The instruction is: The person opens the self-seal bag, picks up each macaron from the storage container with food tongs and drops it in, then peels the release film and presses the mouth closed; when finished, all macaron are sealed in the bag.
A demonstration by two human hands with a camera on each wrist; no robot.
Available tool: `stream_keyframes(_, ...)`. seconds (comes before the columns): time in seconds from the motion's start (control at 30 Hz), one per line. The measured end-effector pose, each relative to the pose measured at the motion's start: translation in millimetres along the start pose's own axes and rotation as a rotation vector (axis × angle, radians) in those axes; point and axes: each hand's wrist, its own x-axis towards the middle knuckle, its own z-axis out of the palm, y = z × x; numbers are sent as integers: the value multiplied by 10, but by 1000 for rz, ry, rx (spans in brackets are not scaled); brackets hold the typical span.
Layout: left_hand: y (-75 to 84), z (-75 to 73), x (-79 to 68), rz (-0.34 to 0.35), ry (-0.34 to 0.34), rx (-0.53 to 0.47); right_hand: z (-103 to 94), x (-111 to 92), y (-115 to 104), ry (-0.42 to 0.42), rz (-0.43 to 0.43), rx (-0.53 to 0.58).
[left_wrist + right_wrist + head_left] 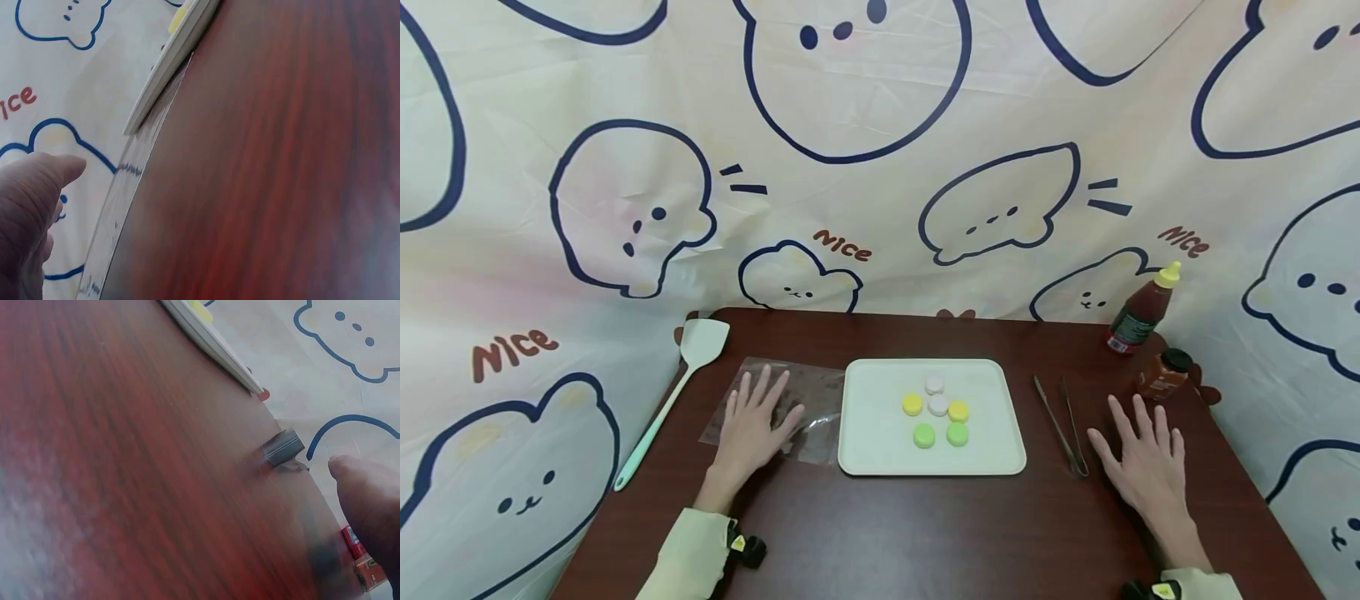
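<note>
My left hand, fingers spread and straight, is over a clear plastic bag left of the white tray. Only its thumb side shows in the left wrist view, beside the bag's edge. My right hand is also spread flat with nothing in it, just right of the metal tongs. In the right wrist view its thumb shows near the bent end of the tongs. Small round discs lie on the tray: two white, two yellow and two green.
A white spatula with a pale green handle lies along the left table edge. At the back right stand a red sauce bottle with a yellow cap and a dark-lidded jar. A cartoon-printed cloth hangs behind the brown table.
</note>
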Motion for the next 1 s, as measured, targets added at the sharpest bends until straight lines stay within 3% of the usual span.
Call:
stream_keyframes(0.33, 144, 166, 120, 93, -85, -128, 45, 29, -78, 27, -15, 29)
stream_keyframes(0.67, 204, 223, 146, 90, -171, -64, 86, 84, -223, 38, -53, 66)
stream_keyframes(1.0, 222, 211, 156, 92, -191, -30, 189, 175, -445, -20, -62, 75)
